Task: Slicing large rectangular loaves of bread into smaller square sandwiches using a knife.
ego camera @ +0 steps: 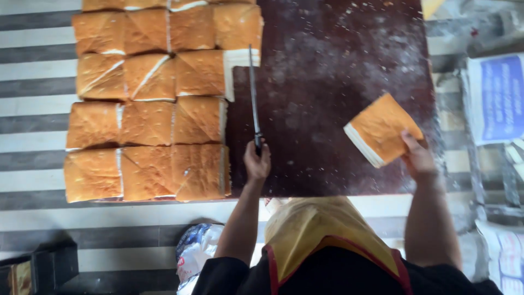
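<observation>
**Item: square cake slab (pixel 382 128), held.**

Location: above the right part of the dark brown table (pixel 338 82), near its front right corner and well apart from the cut stock.

Hazards:
- The right hand (pixel 417 158) pinches the slab by one corner only. It looks soft, so it could sag, tear or drop crumbs onto the table.
- The left hand (pixel 256 161) has its grip closed round the handle of a long knife (pixel 254 93). The blade points away from the body and lies just beside the block of cut squares (pixel 147 104). A careless swing could nick those pieces or the other hand.
- Flour or crumbs dust the table, so a slab set down there might skid under the blade.

Appearance: golden-orange crust on top, with pale cream layers showing at the cut edge. It is roughly square and tilted, one corner raised toward the far edge.

Also present: the cut squares in rows along the left edge of the table, several scored diagonally; a yellow apron (pixel 316 229); folded newspapers (pixel 496 98) beyond the right edge.
</observation>
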